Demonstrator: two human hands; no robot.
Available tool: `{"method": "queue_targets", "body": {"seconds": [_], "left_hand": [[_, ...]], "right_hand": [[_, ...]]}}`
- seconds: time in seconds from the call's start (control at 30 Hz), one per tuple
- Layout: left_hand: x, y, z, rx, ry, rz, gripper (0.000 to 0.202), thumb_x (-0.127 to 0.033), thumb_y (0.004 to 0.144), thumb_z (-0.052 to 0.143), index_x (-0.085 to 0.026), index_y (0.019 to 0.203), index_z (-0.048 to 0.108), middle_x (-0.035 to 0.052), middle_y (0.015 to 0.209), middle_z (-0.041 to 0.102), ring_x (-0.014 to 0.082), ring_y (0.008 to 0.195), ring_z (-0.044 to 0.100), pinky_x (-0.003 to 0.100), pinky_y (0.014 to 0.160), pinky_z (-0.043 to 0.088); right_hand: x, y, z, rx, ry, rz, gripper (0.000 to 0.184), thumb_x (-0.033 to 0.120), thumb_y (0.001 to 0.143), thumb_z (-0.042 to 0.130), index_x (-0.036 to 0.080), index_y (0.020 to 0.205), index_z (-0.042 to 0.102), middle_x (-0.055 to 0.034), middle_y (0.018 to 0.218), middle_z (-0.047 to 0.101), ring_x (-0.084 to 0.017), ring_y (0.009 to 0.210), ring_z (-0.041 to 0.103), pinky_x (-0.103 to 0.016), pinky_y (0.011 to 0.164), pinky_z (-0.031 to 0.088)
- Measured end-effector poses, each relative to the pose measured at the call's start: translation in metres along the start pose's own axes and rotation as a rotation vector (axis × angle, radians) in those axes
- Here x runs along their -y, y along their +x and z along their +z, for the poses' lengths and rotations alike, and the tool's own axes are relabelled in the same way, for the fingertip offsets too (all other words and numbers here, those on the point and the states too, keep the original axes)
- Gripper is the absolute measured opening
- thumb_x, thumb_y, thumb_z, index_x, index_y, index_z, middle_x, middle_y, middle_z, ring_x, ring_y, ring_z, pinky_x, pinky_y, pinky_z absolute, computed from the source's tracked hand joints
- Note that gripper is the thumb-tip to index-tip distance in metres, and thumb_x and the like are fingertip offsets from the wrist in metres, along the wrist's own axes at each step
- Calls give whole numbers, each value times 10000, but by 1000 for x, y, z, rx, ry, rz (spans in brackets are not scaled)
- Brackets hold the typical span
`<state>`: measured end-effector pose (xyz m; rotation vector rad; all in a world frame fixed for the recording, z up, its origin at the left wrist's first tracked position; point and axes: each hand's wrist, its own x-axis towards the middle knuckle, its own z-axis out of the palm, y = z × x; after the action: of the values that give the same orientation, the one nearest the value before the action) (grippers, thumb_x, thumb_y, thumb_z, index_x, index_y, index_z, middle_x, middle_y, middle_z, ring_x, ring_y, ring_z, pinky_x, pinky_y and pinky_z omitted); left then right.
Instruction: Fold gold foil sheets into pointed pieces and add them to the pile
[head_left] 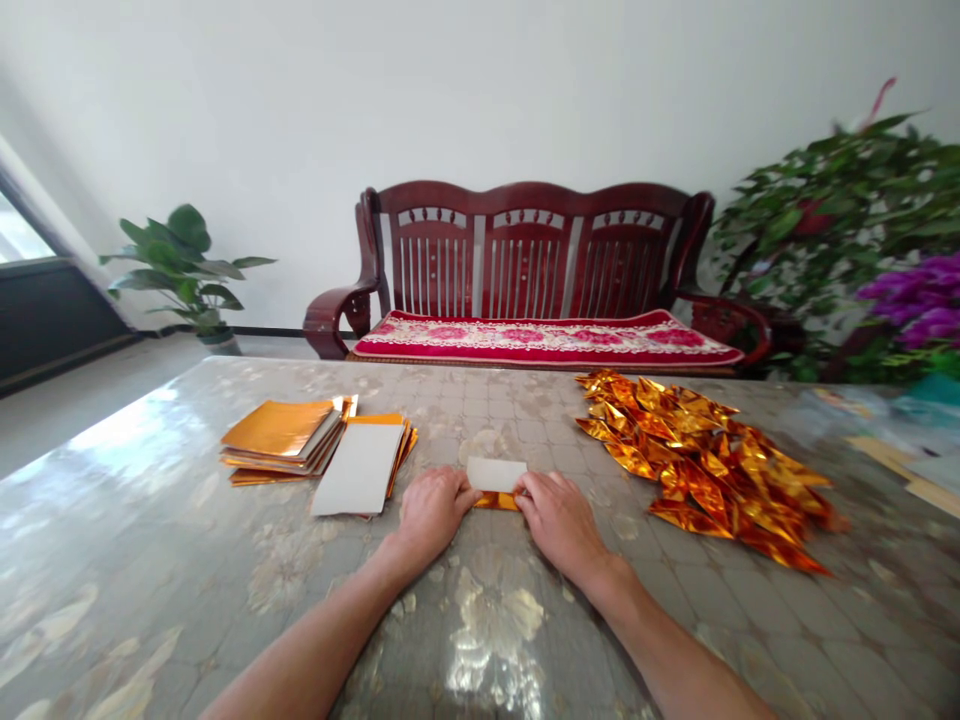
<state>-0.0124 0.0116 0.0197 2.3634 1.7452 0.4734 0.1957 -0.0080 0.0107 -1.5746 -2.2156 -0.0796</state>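
Observation:
A sheet of gold foil paper (496, 474) lies on the table between my hands, its pale back facing up and its near edge folded over to show a gold strip. My left hand (435, 508) grips the left end of that fold with fingers closed. At the right end, my right hand (559, 518) pinches the same fold. To the left sit a stack of foil sheets, gold side up (277, 430), and a second stack with its pale side up (360, 468). A pile of folded gold foil pieces (697, 465) spreads out on the right.
The table (300, 620) has a glossy, flower-patterned cover. Plastic bags (840, 412) and yellowish card pieces (885, 460) lie at its right edge. Beyond it stands a dark red wooden bench (525, 260), with a potted plant (191, 270) to the left and leafy plants (847, 220) to the right.

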Motion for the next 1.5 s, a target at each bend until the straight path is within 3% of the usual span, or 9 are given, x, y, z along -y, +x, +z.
{"method": "queue_targets", "body": {"seconds": [0.67, 0.77, 0.83, 0.97, 1.17, 1.3, 1.5], "left_hand": [[-4, 1, -3, -6, 171, -12, 244, -447, 883, 617, -205, 875, 645, 60, 882, 637, 247, 909, 591, 340, 802, 412], [-4, 0, -1, -72, 110, 33, 177, -344, 867, 652, -220, 994, 639, 56, 981, 619, 245, 959, 562, 353, 840, 431], [-6, -1, 3, -97, 39, 144, 144, -235, 890, 611, -233, 1029, 646, 55, 1048, 607, 231, 1000, 545, 345, 863, 444], [-13, -9, 9, -9, -26, 351, 178, -151, 931, 526, -238, 1002, 664, 39, 1007, 616, 194, 980, 559, 294, 854, 470], [-29, -22, 10, 93, 200, 328, 153, -102, 905, 533, -173, 1001, 629, 79, 996, 649, 231, 927, 595, 340, 831, 506], [-31, -29, 15, 54, 260, 369, 284, -60, 893, 504, -124, 1154, 595, 133, 1139, 639, 266, 1072, 590, 384, 922, 501], [-27, -38, 18, 27, 418, 294, 436, -8, 864, 474, -84, 1290, 528, 190, 1295, 591, 275, 1165, 579, 392, 928, 513]], "right_hand": [[1, 5, 3, 6, -30, 19, 65, 181, 892, 609, 240, 866, 610, -3, 837, 691, -203, 822, 580, -323, 728, 346], [2, 4, 3, -15, -32, 35, 58, 180, 890, 617, 237, 884, 611, -11, 876, 678, -202, 850, 572, -322, 732, 349], [3, 4, 3, -38, -55, 35, 55, 185, 880, 638, 233, 893, 615, -23, 908, 656, -212, 879, 556, -324, 738, 354], [9, 3, 1, -60, -141, -69, 71, 179, 900, 624, 228, 849, 629, -40, 893, 629, -227, 881, 524, -341, 751, 364], [27, -9, -1, 18, -221, -247, 158, 93, 921, 549, 210, 926, 656, -48, 902, 647, -218, 843, 566, -355, 755, 407], [32, -19, 0, 23, -281, -244, 259, 40, 906, 511, 179, 1068, 658, -80, 981, 672, -235, 885, 597, -366, 801, 448], [24, -20, -8, 150, -313, -131, 264, 22, 890, 509, 134, 1043, 692, -117, 1009, 685, -252, 934, 599, -369, 822, 451]]}}
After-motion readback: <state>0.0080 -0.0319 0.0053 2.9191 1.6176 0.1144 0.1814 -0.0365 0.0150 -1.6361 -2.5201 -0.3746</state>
